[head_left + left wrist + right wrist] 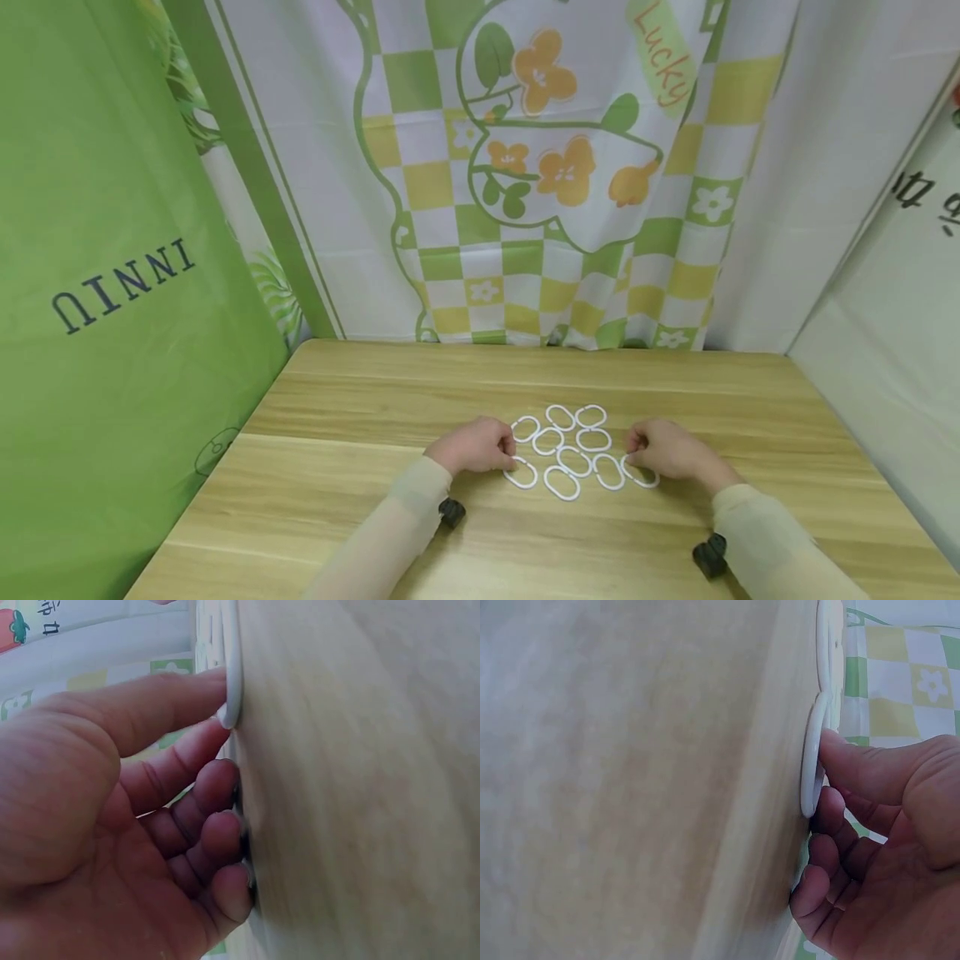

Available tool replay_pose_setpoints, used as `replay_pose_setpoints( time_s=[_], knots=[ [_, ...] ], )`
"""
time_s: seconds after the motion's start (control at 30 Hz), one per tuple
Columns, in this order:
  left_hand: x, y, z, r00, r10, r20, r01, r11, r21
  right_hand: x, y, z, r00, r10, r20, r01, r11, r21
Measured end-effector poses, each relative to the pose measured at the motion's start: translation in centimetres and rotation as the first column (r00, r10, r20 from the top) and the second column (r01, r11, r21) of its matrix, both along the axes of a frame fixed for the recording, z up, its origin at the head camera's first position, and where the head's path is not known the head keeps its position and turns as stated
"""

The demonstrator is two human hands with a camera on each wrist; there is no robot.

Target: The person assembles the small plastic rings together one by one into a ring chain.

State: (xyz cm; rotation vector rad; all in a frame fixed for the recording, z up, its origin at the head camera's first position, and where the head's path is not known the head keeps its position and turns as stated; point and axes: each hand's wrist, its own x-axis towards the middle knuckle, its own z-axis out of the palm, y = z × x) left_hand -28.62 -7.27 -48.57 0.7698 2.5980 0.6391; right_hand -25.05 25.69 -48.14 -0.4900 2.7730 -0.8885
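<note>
Several white oval rings, each with a small gap like a shower curtain ring, lie flat in a loose cluster on the wooden table point(555, 550). At the cluster's left front, my left hand point(476, 446) pinches the end of one white ring point(536, 477) between thumb and index finger. Its other fingers are curled, tips against the tabletop. My right hand point(667, 450) is at the right side, thumb and index finger on the rightmost white ring point(809, 769). Between the hands, a front ring point(562, 498) and the others lie untouched.
A checkered curtain point(517, 258) with flowers hangs behind the table's far edge. A green cloth point(112, 400) hangs along the left side, a white cloth point(885, 350) along the right. Small black devices point(452, 512) are strapped at both wrists.
</note>
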Motion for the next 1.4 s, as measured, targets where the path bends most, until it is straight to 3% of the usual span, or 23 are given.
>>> replay_pose_setpoints(
  time_s=[0.2,0.37,0.5,0.63,0.9,1.07,1.4],
  knots=[
    [0.0,0.2,0.4,0.998,-0.064,-0.023,0.064,0.997,-0.036,0.2,-0.1,0.1,1.0,0.008,-0.026,-0.007,0.999,0.039],
    [-0.1,0.0,-0.2,0.994,-0.103,-0.043,0.102,0.995,-0.024,0.4,-0.2,0.3,1.0,-0.008,-0.019,0.009,0.999,0.045],
    [-0.1,-0.1,-0.9,0.996,-0.067,-0.052,0.07,0.996,0.054,0.5,-0.3,0.5,0.999,-0.041,-0.001,0.041,0.999,0.015],
    [0.0,0.1,-0.8,0.996,-0.041,-0.081,0.055,0.984,0.169,0.4,-0.5,0.8,0.997,-0.064,-0.035,0.061,0.996,-0.065],
    [0.1,0.8,0.1,0.989,0.028,-0.144,0.015,0.957,0.289,0.8,-2.1,2.2,0.985,-0.111,-0.129,0.089,0.982,-0.167],
    [0.8,1.3,1.0,0.984,0.049,-0.171,0.012,0.94,0.341,1.2,-3.7,2.5,0.976,-0.139,-0.169,0.095,0.966,-0.241],
    [1.9,2.2,1.3,0.969,0.054,-0.241,0.065,0.886,0.46,1.8,-6.0,2.8,0.975,-0.21,-0.07,0.17,0.915,-0.366]
  ],
)
